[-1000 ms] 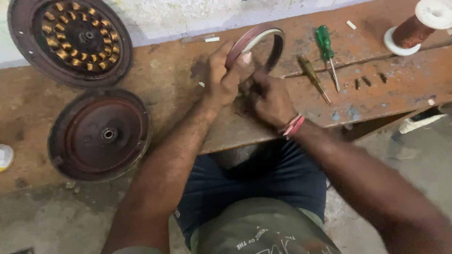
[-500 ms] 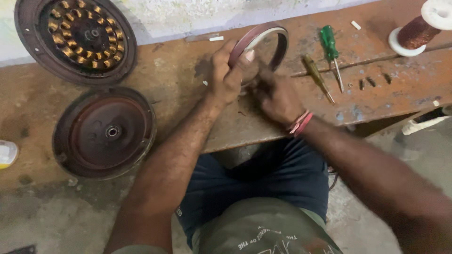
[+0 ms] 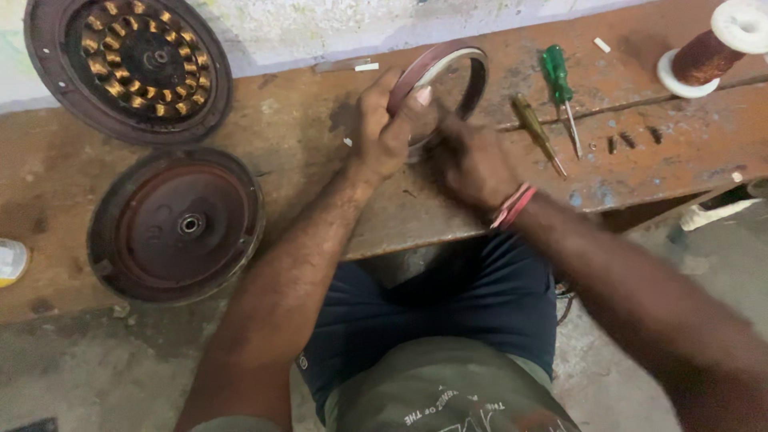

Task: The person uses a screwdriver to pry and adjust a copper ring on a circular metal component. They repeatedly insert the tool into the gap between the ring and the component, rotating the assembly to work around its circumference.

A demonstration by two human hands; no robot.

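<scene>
Left hand point(image 3: 384, 128): fingers closed on the rim of a maroon ring point(image 3: 448, 76), held tilted above the rusty worktop point(image 3: 304, 120). Right hand point(image 3: 468, 164): blurred, just beside the ring; grip cannot be told. Green screwdriver point(image 3: 558, 80) and copper wire spool point(image 3: 708, 52) lie to the right; wound stator disc point(image 3: 132, 60) and round cover point(image 3: 176, 224) to the left

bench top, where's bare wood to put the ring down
Bare wood lies between the domed cover and the left hand, and along the front edge below the loose screws. It is crowded right of the ring: two screwdrivers and the copper wire spool.
</scene>
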